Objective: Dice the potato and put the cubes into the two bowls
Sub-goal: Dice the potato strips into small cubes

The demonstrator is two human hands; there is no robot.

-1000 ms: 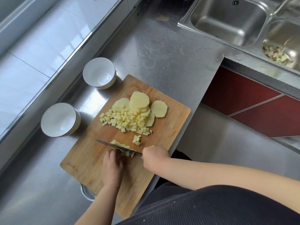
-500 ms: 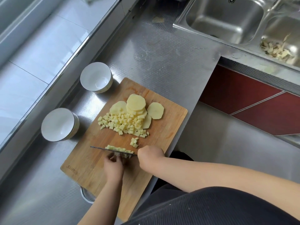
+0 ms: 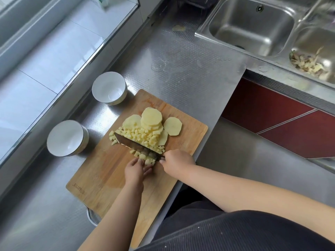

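Both white bowls held nothing; potato cubes and slices lay on the cutting board. The right hand gripped the knife; the left hand rested open-fingered beside cubes

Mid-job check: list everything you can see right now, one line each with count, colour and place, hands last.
bowls: two, white, on the counter left of the board, nothing in them.
cutting board: one, wooden, on the steel counter.
potato slices: several, pale yellow, stacked at the far end of the board.
potato cubes: one heap plus a few near the hands, pale yellow, mid-board.
knife: one, dark blade, tilted against the heap.
counter: one, steel.
sink: two basins, steel, top right.
peelings: one pile, beige, in the right basin.
left hand: fingers at the near cubes.
right hand: grips the knife handle.
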